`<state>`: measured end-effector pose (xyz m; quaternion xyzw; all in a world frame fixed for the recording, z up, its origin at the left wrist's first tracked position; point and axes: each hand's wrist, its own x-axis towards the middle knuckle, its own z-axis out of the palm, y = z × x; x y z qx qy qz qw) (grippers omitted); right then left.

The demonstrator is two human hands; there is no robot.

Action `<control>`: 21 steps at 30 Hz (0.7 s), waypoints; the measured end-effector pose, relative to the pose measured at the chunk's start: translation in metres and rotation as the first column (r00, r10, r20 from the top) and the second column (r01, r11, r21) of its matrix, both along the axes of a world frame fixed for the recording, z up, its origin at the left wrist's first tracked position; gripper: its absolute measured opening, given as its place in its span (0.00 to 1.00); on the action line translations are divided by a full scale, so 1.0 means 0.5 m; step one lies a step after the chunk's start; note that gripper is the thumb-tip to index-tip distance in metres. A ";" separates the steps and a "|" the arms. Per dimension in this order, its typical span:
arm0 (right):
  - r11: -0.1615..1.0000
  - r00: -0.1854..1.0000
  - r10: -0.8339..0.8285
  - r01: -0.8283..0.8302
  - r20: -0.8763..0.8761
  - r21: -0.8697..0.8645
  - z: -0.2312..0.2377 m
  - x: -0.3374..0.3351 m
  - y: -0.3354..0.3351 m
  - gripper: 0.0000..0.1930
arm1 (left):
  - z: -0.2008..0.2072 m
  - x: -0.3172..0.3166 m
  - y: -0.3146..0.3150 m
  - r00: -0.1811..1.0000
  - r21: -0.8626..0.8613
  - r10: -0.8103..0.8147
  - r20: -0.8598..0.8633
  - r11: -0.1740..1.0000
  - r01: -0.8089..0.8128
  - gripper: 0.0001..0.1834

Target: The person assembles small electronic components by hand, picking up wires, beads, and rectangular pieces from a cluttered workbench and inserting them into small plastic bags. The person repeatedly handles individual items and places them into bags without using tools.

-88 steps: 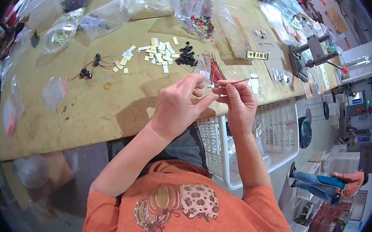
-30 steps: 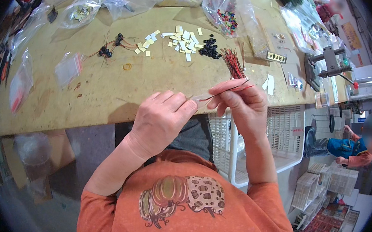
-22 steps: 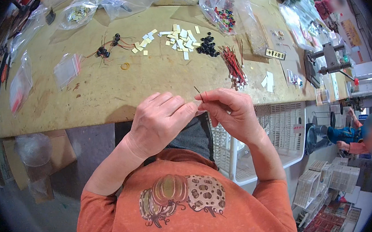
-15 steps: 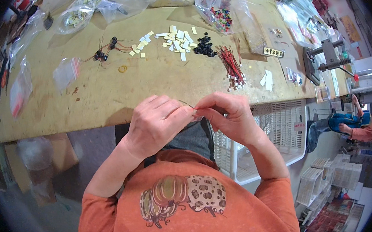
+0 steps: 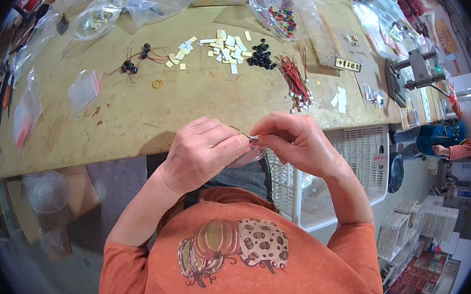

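Note:
My left hand (image 5: 204, 150) and my right hand (image 5: 294, 141) meet fingertip to fingertip just over the table's front edge, both closed in a pinch. Between them shows a thin dark wire (image 5: 239, 129), with a small grey and red bit at the fingertips; the fingers hide most of it. Below the hands is a clear, pinkish plastic piece (image 5: 254, 156), whose kind I cannot make out. Beyond my right hand lies a bundle of red and black wires (image 5: 294, 82) with white connectors. Small black round parts (image 5: 261, 56) form a heap behind that bundle.
Pale yellow and white pads (image 5: 229, 48) are scattered across the worktable (image 5: 142, 119). Black parts with leads (image 5: 130, 66) lie left of them. A bag of coloured pieces (image 5: 282, 20) sits farther back. On the right stand a lever press (image 5: 421, 72) and a white basket (image 5: 361, 152).
My right hand has turned slightly and its fingers have shifted at the pinch. More of the clear plastic piece shows below. In the background at right, another person has moved.

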<state>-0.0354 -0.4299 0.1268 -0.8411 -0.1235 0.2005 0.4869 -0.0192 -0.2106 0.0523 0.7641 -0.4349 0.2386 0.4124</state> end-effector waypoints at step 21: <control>0.931 0.938 0.336 -0.316 0.088 -0.183 -0.009 0.013 0.007 0.08 | -0.048 0.002 0.021 0.992 0.020 -0.125 0.001 0.992 0.125 0.10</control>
